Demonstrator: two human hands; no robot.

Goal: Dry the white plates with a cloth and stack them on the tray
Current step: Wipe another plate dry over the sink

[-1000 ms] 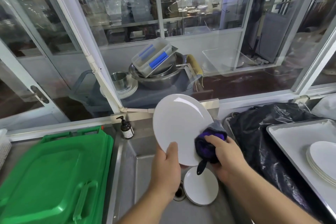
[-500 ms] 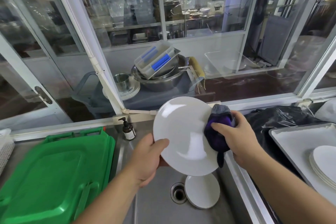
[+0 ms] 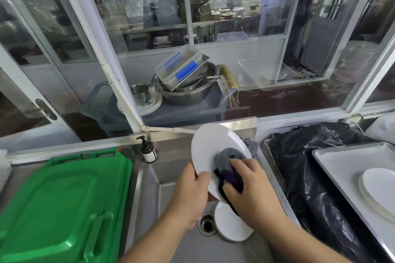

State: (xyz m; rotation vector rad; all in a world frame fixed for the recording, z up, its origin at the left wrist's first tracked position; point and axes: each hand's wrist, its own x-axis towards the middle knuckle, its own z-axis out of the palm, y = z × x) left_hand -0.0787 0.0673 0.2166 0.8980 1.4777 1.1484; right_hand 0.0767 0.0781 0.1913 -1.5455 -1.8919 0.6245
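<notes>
My left hand (image 3: 190, 194) grips the lower left rim of a white plate (image 3: 210, 147), held tilted on edge above the steel sink (image 3: 171, 179). My right hand (image 3: 250, 188) presses a grey and purple cloth (image 3: 228, 163) against the plate's lower face. Another white plate (image 3: 232, 225) lies flat in the sink beside the drain (image 3: 207, 224). At the right, a metal tray (image 3: 333, 164) carries a stack of white plates (image 3: 380, 190), partly cut off by the frame edge.
A green plastic lid (image 3: 62, 205) covers the counter at left. A brown pump bottle (image 3: 148, 150) stands at the sink's back corner. A black plastic bag (image 3: 310, 168) fills the space between sink and tray. Glass windows run behind the sink.
The plate has turned more edge-on and dropped a little. My right hand slid the cloth from the plate's right rim down onto its lower face. My left hand shifted toward the bottom rim.
</notes>
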